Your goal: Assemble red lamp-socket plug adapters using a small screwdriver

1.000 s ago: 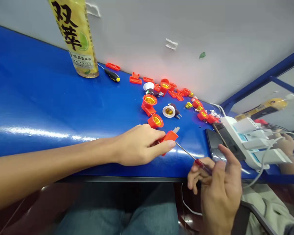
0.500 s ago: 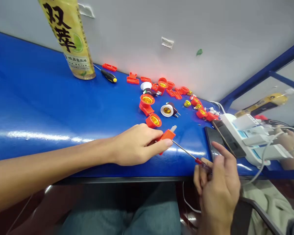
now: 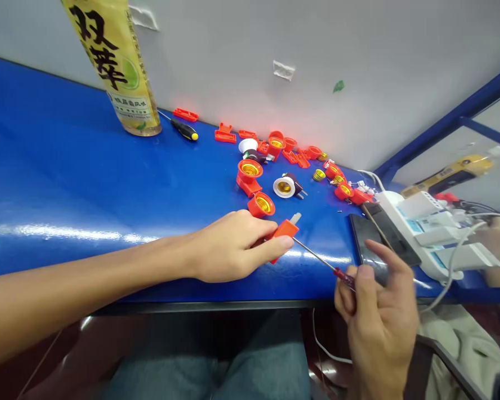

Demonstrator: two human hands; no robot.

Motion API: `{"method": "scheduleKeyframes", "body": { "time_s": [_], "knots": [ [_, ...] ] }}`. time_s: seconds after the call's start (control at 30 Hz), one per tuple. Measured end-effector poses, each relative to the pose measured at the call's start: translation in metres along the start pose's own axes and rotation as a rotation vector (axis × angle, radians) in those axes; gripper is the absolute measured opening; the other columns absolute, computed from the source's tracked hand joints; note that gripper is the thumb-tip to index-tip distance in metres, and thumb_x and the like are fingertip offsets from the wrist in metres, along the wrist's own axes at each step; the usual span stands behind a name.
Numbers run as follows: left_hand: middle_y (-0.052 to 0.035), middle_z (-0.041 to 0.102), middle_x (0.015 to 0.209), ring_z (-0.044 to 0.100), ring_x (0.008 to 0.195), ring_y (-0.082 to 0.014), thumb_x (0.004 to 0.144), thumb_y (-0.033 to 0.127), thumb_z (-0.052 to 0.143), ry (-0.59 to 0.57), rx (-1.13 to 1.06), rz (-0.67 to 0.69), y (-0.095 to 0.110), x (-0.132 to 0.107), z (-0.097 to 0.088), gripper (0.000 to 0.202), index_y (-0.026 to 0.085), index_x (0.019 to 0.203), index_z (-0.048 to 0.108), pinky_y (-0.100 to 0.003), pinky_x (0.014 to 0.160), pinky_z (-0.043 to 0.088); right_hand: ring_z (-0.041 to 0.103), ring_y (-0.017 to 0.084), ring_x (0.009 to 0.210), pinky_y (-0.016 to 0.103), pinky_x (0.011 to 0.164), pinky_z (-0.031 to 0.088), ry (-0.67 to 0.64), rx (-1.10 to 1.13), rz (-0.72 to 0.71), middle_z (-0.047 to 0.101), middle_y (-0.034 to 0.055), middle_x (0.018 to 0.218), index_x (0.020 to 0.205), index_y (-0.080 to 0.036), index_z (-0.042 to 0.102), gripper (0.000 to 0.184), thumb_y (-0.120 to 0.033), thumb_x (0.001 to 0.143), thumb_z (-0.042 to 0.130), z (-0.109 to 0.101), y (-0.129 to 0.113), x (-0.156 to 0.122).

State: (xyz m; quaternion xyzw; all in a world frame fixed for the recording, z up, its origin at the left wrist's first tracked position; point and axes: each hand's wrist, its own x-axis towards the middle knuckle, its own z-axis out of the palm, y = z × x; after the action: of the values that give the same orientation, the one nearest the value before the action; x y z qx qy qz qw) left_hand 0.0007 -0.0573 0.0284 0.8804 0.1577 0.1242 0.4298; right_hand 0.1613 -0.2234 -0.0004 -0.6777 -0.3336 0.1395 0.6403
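Observation:
My left hand (image 3: 229,247) is closed around a red plastic lamp-socket plug (image 3: 286,229), with a flat metal prong sticking out of its far end. My right hand (image 3: 377,316) grips a screwdriver (image 3: 316,256) by its dark red handle, thumb and lower fingers round it and index finger raised. The shaft's tip meets the side of the red piece beside my left thumb; the exact contact point is hidden. Just beyond my left hand lie red lamp sockets (image 3: 261,205) with brass-coloured threads. A white-rimmed socket with a dark plug (image 3: 285,186) rests farther back.
Red shells and loose threaded inserts (image 3: 319,175) line the wall. A drink bottle (image 3: 125,83) stands at the left, near a black-and-yellow screwdriver (image 3: 185,130). On the right are a dark phone (image 3: 363,236), a white power strip (image 3: 429,236) with cables, and another person's hand (image 3: 498,236).
My right hand has shifted slightly right, its fingers turning round the screwdriver handle. The left hand and red piece stay put. The other person's hand at the right has moved a little.

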Motion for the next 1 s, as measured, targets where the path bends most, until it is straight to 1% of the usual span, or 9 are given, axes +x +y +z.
{"method": "scheduleKeyframes", "body": {
  "time_s": [0.07, 0.13, 0.27, 0.37, 0.43, 0.5, 0.6, 0.67, 1.0],
  "knots": [
    [0.0034, 0.056, 0.062, 0.05, 0.056, -0.0098, 0.103, 0.046, 0.037, 0.001, -0.015, -0.001, 0.0, 0.0, 0.0, 0.046, 0.018, 0.072, 0.056, -0.023, 0.057, 0.035, 0.056, 0.011, 0.058, 0.021, 0.048, 0.047, 0.034, -0.005, -0.128, 0.059, -0.0038, 0.077, 0.132, -0.029, 0.046, 0.051, -0.035, 0.089, 0.072, 0.001, 0.001, 0.0],
    [0.0034, 0.057, 0.063, 0.05, 0.057, -0.0093, 0.103, 0.046, 0.037, 0.006, -0.026, 0.002, 0.001, -0.001, 0.0, 0.046, 0.017, 0.071, 0.056, -0.023, 0.058, 0.036, 0.061, 0.013, 0.063, 0.023, 0.048, 0.049, 0.019, 0.015, -0.172, 0.061, -0.0014, 0.089, 0.132, -0.031, 0.044, 0.053, -0.032, 0.087, 0.073, 0.002, 0.002, -0.001],
    [0.0035, 0.054, 0.06, 0.05, 0.055, -0.0096, 0.102, 0.046, 0.036, 0.016, -0.001, -0.014, 0.002, -0.001, 0.0, 0.047, 0.018, 0.07, 0.056, -0.024, 0.056, 0.036, 0.049, 0.011, 0.037, 0.02, 0.031, 0.037, -0.033, -0.005, -0.063, 0.055, -0.0067, 0.062, 0.128, -0.026, 0.051, 0.036, -0.044, 0.097, 0.057, 0.005, 0.005, -0.001],
    [0.0038, 0.053, 0.057, 0.048, 0.052, -0.0095, 0.102, 0.049, 0.034, 0.045, 0.05, -0.043, 0.0, 0.0, 0.001, 0.049, 0.018, 0.07, 0.055, -0.024, 0.054, 0.034, 0.052, 0.01, 0.04, 0.018, 0.035, 0.041, 0.054, -0.096, -0.125, 0.055, -0.0065, 0.059, 0.124, -0.02, 0.056, 0.038, -0.041, 0.094, 0.065, 0.007, 0.008, 0.0],
    [0.003, 0.051, 0.054, 0.046, 0.049, -0.0102, 0.1, 0.052, 0.035, 0.11, 0.198, -0.053, -0.003, 0.001, 0.002, 0.05, 0.019, 0.068, 0.053, -0.026, 0.051, 0.03, 0.057, 0.01, 0.048, 0.019, 0.042, 0.046, 0.094, -0.141, -0.206, 0.06, -0.0046, 0.068, 0.125, -0.02, 0.055, 0.04, -0.035, 0.091, 0.07, 0.006, 0.012, 0.001],
    [0.0008, 0.052, 0.053, 0.045, 0.046, -0.0122, 0.097, 0.055, 0.039, 0.17, 0.466, -0.04, -0.008, 0.002, 0.003, 0.049, 0.019, 0.066, 0.051, -0.03, 0.05, 0.024, 0.061, 0.011, 0.057, 0.02, 0.049, 0.049, 0.105, -0.23, -0.261, 0.062, -0.0027, 0.074, 0.125, -0.02, 0.057, 0.04, -0.032, 0.089, 0.071, 0.003, 0.016, 0.002],
    [-0.0035, 0.059, 0.055, 0.05, 0.045, -0.0166, 0.093, 0.056, 0.044, 0.174, 0.838, 0.019, -0.015, 0.003, 0.007, 0.045, 0.019, 0.068, 0.054, -0.033, 0.05, 0.015, 0.066, 0.015, 0.07, 0.024, 0.059, 0.054, 0.128, -0.392, -0.317, 0.067, 0.0016, 0.082, 0.121, -0.02, 0.062, 0.035, -0.033, 0.089, 0.071, -0.002, 0.022, 0.004],
    [-0.0049, 0.063, 0.057, 0.055, 0.047, -0.0193, 0.093, 0.055, 0.043, 0.18, 0.939, 0.053, -0.017, 0.003, 0.01, 0.045, 0.019, 0.071, 0.057, -0.033, 0.051, 0.014, 0.067, 0.016, 0.072, 0.027, 0.062, 0.054, 0.149, -0.432, -0.318, 0.068, 0.0033, 0.086, 0.119, -0.02, 0.065, 0.032, -0.035, 0.09, 0.07, -0.004, 0.025, 0.005],
    [-0.0066, 0.066, 0.058, 0.064, 0.051, -0.0234, 0.095, 0.053, 0.041, 0.167, 0.95, 0.082, -0.015, 0.001, 0.013, 0.045, 0.018, 0.074, 0.059, -0.033, 0.05, 0.017, 0.064, 0.015, 0.063, 0.026, 0.057, 0.053, 0.171, -0.394, -0.205, 0.07, 0.0043, 0.084, 0.106, -0.02, 0.071, 0.03, -0.044, 0.088, 0.071, -0.002, 0.029, 0.005]
  ]
}}
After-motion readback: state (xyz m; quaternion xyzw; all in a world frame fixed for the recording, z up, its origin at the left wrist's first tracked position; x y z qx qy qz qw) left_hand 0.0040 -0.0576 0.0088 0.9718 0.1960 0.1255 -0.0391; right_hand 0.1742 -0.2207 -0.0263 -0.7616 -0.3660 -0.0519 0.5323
